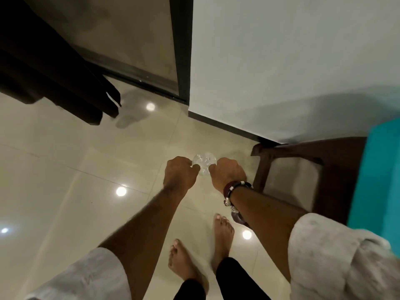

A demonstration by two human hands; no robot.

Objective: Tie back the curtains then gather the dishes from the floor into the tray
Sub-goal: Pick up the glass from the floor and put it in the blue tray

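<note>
Between curled left hand [180,172] and right hand [226,173], glass dish [203,163].

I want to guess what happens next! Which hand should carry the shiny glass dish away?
Probably the right hand. Both hands grip the clear glass dish, the left hand on its other side. The right one is nearer the wooden chair; no tray shows in view, so this is a guess.

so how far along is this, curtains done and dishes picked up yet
The dark brown curtain hangs bunched to one side; no tie shows, so that step is unconfirmed. In hand: left hand and right hand both grip a clear cut-glass dish above the glossy tiled floor. No tray is in view.
</note>
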